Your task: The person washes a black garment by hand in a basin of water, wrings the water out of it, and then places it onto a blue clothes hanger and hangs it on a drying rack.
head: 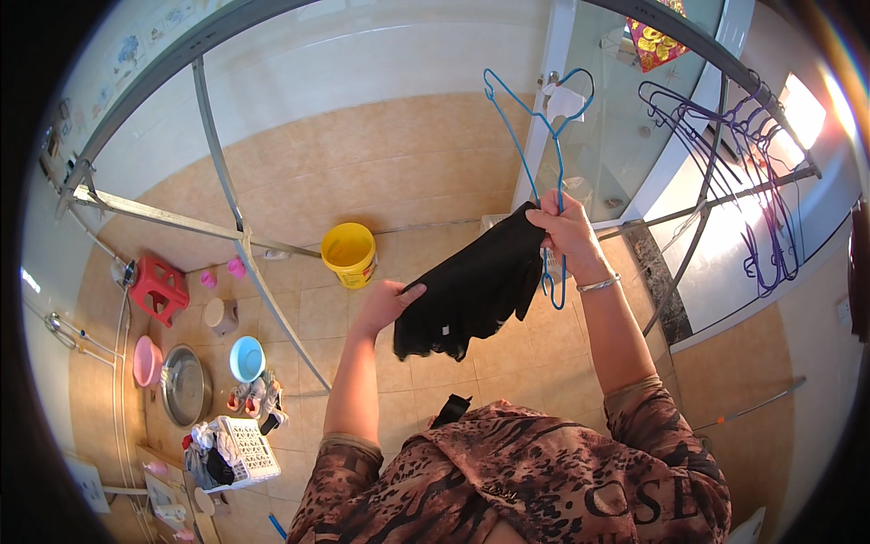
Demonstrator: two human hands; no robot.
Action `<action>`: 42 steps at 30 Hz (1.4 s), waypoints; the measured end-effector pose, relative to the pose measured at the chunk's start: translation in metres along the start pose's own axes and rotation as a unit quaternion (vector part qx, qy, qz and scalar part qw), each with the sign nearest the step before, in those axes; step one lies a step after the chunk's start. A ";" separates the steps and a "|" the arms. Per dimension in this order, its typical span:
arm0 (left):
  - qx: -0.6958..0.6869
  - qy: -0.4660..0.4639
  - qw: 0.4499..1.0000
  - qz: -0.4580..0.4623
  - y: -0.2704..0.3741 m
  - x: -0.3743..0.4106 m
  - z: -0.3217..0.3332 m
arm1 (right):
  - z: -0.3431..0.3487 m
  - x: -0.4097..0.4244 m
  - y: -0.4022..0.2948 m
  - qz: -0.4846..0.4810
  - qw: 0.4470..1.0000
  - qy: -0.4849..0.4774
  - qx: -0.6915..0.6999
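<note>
A piece of black cloth (469,285), likely a garment, hangs stretched between my two hands. My left hand (384,306) pinches its left end with the thumb on top. At its upper right corner my right hand (567,228) grips the cloth together with a blue wire hanger (522,146). The hanger stands on end, its hook (590,95) at the top. A bracelet circles my right wrist. A small white tag shows near the cloth's lower edge.
A metal drying rack frame (221,153) arches around me, with several hangers (734,149) on its right side. On the tiled floor are a yellow bucket (350,255), a red stool (160,289), a blue basin (247,359), a metal basin (187,385) and a white basket (253,452) of clothes.
</note>
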State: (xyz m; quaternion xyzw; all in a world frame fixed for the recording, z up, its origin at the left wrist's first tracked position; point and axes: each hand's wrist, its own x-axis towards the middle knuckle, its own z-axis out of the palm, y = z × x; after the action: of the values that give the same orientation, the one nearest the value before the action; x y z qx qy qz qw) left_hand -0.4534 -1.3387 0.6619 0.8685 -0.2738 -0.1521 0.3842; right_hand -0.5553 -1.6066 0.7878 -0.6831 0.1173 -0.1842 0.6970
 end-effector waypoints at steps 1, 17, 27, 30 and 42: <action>-0.043 0.004 0.999 -0.002 -0.004 0.000 0.005 | 0.001 0.000 -0.001 -0.004 1.000 -0.003 -0.007; -0.179 0.083 0.974 0.112 0.054 -0.024 0.081 | 0.039 -0.012 0.001 0.090 0.991 0.022 0.101; -0.133 0.198 0.955 0.176 0.020 -0.004 0.118 | 0.046 -0.007 0.009 0.100 0.983 0.024 0.151; -0.480 0.065 0.875 -0.020 0.015 0.003 0.096 | 0.033 -0.001 0.017 0.111 0.983 0.045 0.138; -0.808 -0.007 0.589 0.022 0.008 0.024 0.014 | 0.035 0.009 0.020 0.117 0.979 0.034 0.161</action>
State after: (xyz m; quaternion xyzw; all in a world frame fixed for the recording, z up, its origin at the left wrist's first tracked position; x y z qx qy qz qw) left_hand -0.4432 -1.3655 0.6573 0.1937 -0.0597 -0.3086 0.9294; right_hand -0.5309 -1.5788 0.7700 -0.5370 0.1889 -0.1404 0.8101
